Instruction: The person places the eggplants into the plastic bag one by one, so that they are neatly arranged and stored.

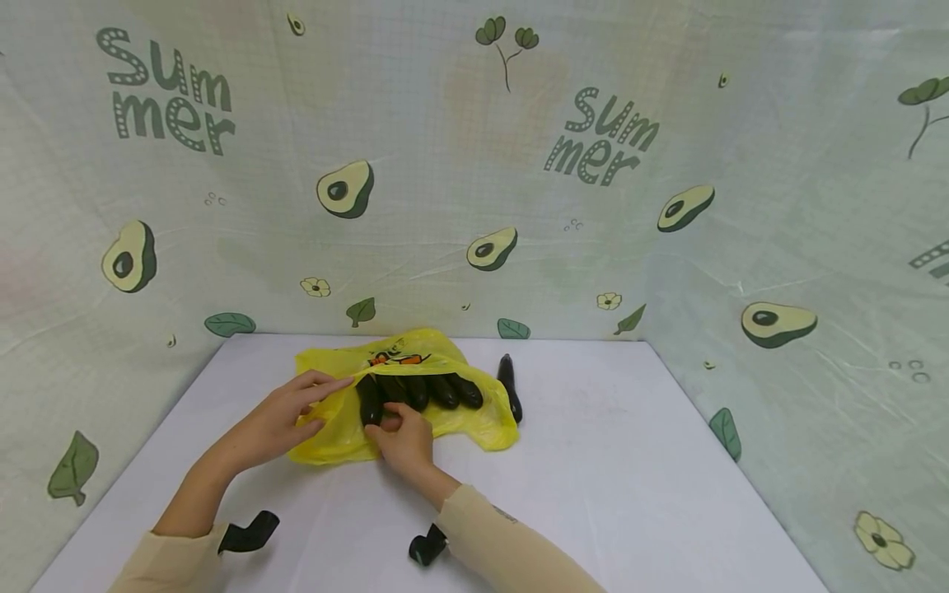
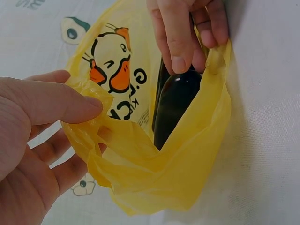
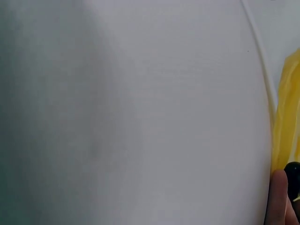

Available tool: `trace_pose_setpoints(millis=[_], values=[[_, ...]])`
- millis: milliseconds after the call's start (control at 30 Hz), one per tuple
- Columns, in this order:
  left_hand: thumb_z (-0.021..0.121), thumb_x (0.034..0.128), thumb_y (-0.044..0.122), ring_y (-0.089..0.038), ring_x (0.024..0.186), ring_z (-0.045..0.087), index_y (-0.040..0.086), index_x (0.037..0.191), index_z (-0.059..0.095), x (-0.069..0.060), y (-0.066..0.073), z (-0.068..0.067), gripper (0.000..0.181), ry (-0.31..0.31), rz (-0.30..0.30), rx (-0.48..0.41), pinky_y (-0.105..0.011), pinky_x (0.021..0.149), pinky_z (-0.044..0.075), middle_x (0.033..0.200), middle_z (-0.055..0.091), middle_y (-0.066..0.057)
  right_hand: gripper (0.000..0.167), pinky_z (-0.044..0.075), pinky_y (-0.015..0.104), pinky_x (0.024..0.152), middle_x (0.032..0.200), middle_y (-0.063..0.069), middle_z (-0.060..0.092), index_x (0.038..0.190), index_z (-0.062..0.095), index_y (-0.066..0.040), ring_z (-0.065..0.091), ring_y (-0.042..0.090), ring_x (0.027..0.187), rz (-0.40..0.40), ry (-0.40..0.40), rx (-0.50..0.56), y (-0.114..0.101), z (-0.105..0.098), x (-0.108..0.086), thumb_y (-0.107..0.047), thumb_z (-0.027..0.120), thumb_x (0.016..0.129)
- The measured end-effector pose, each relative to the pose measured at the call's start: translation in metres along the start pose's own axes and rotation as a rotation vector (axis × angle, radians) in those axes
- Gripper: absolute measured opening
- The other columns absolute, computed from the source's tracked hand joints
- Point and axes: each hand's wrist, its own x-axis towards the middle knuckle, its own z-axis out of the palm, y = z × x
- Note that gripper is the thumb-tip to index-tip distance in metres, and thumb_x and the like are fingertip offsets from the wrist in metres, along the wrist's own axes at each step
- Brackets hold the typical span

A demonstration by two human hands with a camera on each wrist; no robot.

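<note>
A yellow plastic bag (image 1: 326, 436) lies on its side with its mouth toward me. Several dark, glossy eggplants (image 1: 418, 394) sit side by side inside it. At the bag's left, my left hand (image 1: 278, 416) pinches the rim between thumb and fingers, clearest in the left wrist view (image 2: 42, 122). My right hand (image 1: 406, 441) is at the mouth, thumb and fingertips around the near end of the leftmost eggplant (image 1: 370, 401). That rounded end (image 2: 180, 89) also shows in the left wrist view. Only some fingers (image 3: 278, 197) of this hand appear in the right wrist view.
Another eggplant (image 1: 508, 387) lies outside, against the bag's right side. The white table (image 1: 593, 486) extends to a patterned cloth (image 1: 415, 272) hanging behind and at both sides. Black straps (image 1: 250, 533) stick out by both sleeves.
</note>
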Motion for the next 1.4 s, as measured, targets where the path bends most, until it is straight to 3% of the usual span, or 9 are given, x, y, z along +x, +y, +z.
trace_pose_setpoints(millis=[200, 333, 700, 967, 1133, 1400], values=[[0.080, 0.0879, -0.008, -0.009, 0.094, 0.055, 0.013, 0.155, 0.057, 0.001, 0.000, -0.001, 0.074, -0.026, -0.022, 0.003, -0.026, 0.074, 0.052, 0.134, 0.061, -0.004, 0.057, 0.059, 0.025, 0.064, 0.110, 0.009, 0.074, 0.140, 0.066, -0.004, 0.068, 0.008, 0.071, 0.019, -0.139, 0.076, -0.008, -0.016, -0.009, -0.021, 0.086, 0.090], [0.080, 0.0882, -0.008, -0.009, 0.094, 0.054, 0.013, 0.155, 0.057, 0.001, 0.000, -0.001, 0.074, -0.029, -0.017, 0.003, -0.026, 0.074, 0.052, 0.135, 0.061, -0.005, 0.062, 0.061, 0.028, 0.069, 0.121, 0.016, 0.072, 0.145, 0.062, -0.004, 0.070, 0.011, 0.086, 0.014, -0.201, 0.108, -0.014, -0.032, -0.015, -0.020, 0.086, 0.090], [0.079, 0.0893, -0.007, -0.008, 0.092, 0.054, 0.012, 0.156, 0.055, 0.002, 0.001, -0.001, 0.073, -0.034, -0.024, 0.002, -0.026, 0.073, 0.052, 0.135, 0.060, -0.006, 0.061, 0.060, 0.035, 0.088, 0.131, 0.013, 0.070, 0.148, 0.061, -0.013, 0.068, 0.032, 0.116, -0.083, -0.214, -0.024, -0.007, -0.086, -0.015, -0.030, 0.083, 0.094], [0.078, 0.0896, -0.008, -0.007, 0.089, 0.053, 0.012, 0.157, 0.054, 0.002, 0.004, -0.001, 0.074, -0.050, -0.044, 0.002, -0.026, 0.072, 0.050, 0.136, 0.060, -0.006, 0.054, 0.060, 0.034, 0.087, 0.129, 0.010, 0.071, 0.144, 0.065, -0.017, 0.069, 0.034, 0.114, -0.174, -0.156, -0.085, -0.007, -0.141, -0.014, -0.028, 0.083, 0.095], [0.078, 0.0898, -0.008, -0.008, 0.088, 0.053, 0.012, 0.157, 0.054, 0.002, 0.004, -0.001, 0.074, -0.053, -0.050, -0.006, -0.026, 0.072, 0.050, 0.136, 0.060, -0.006, 0.051, 0.061, 0.035, 0.088, 0.128, 0.015, 0.071, 0.140, 0.067, -0.011, 0.069, 0.037, 0.111, -0.227, -0.073, -0.103, -0.004, -0.173, -0.010, -0.020, 0.084, 0.093], [0.078, 0.0897, -0.008, -0.009, 0.090, 0.053, 0.012, 0.157, 0.054, 0.003, 0.004, -0.001, 0.074, -0.051, -0.055, 0.004, -0.026, 0.073, 0.050, 0.136, 0.060, -0.006, 0.050, 0.061, 0.040, 0.090, 0.132, 0.010, 0.070, 0.138, 0.069, -0.013, 0.069, 0.033, 0.112, -0.185, 0.059, -0.218, 0.015, -0.211, 0.002, -0.017, 0.086, 0.091]])
